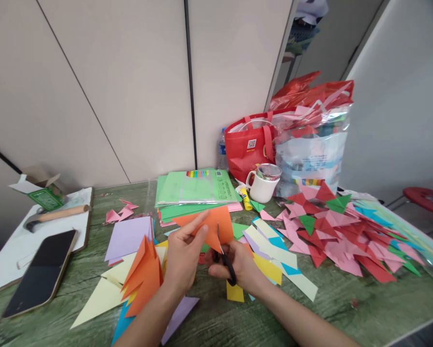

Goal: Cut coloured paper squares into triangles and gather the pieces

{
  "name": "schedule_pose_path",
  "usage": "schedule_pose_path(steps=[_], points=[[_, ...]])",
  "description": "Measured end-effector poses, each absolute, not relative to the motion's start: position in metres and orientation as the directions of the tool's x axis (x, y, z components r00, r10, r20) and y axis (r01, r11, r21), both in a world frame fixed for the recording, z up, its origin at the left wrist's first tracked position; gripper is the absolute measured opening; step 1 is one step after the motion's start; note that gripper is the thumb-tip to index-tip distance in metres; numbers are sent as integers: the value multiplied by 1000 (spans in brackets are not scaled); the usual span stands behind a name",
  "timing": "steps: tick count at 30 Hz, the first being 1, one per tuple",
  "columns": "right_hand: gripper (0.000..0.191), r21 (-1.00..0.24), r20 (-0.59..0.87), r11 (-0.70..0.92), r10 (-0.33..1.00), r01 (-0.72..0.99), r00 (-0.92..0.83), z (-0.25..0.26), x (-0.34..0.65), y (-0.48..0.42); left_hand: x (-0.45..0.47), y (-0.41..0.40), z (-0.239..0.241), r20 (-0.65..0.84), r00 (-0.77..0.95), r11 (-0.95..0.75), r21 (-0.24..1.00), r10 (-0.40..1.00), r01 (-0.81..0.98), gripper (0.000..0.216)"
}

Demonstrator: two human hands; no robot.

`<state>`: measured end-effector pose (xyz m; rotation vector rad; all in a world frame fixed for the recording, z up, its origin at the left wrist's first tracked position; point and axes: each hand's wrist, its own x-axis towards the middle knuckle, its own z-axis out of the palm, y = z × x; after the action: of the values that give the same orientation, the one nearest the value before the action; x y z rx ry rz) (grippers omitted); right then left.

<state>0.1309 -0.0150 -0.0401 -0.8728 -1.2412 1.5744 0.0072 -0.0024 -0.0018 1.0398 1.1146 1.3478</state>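
Observation:
My left hand [184, 248] pinches an orange sheet of paper [220, 222] by its left side, above the middle of the table. My right hand [241, 265] grips black-handled scissors [228, 266], and their blades reach up into the lower part of that sheet. Below and left of my left hand lie folded orange papers [144, 277] on top of pale yellow ones [97, 301]. Cut strips in cream, blue and yellow [274, 246] are spread just right of the scissors.
A large heap of pink and red folded pieces [339, 231] covers the right side. Behind stand a white mug [263, 185], a red bag [243, 149] and packs of green paper [195, 188]. A phone [41, 272] and a hammer [57, 217] rest on the left.

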Motion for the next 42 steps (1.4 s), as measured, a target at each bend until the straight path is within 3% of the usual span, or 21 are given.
schedule_pose_path(steps=[4,10,20,26,42], points=[[53,-963,51,-45,937,-265,-346,-45,133,-14,3,0,4,22,-99,-41,981,995,-192,35],[40,-968,135,50,931,-247,-340,-48,132,-13,5,-1,10,-40,-57,18,938,998,-345,36],[26,-982,107,66,966,-175,-237,-44,131,-14,5,-7,8,95,-92,-84,989,991,121,37],[26,-984,35,-2,979,-180,-202,-38,128,-16,5,-7,6,103,-96,-87,983,990,159,40],[31,-993,26,4,983,-121,-182,-47,128,-14,5,-7,3,104,-96,-93,989,990,118,37]])
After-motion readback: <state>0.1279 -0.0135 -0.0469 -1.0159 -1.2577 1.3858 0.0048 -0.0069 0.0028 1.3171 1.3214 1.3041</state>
